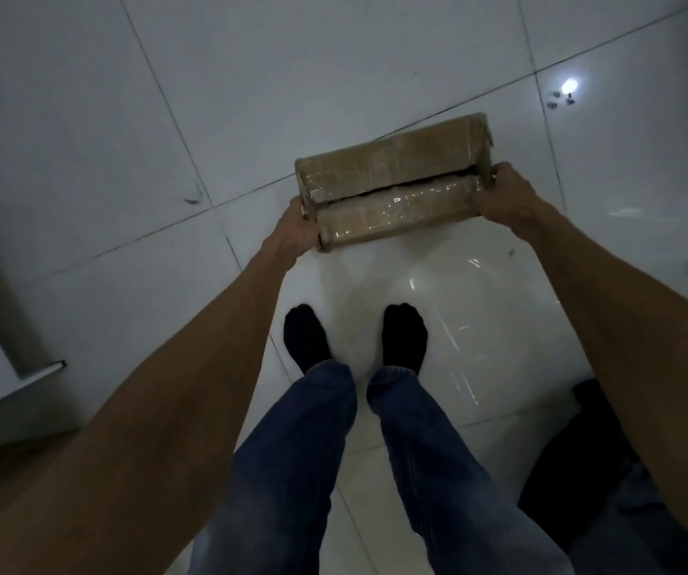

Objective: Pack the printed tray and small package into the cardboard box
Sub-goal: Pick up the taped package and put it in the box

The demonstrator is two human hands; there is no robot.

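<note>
Two hands hold one taped box (392, 180) over a tiled floor (85, 118).

Box flaps lie shut, a dark slit running between them under shiny tape. The left hand (298, 230) clamps its left end, the right hand (508, 197) its right end, the box stretched between them, out in front of two feet in dark socks (402, 334). Small dark bits (562, 99) lie on the floor, far right.

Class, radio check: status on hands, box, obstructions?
Left hand and right hand grip cardboard box ends. Flaps closed, slit between. Tray, package unseen. Floor ahead unobstructed.
</note>
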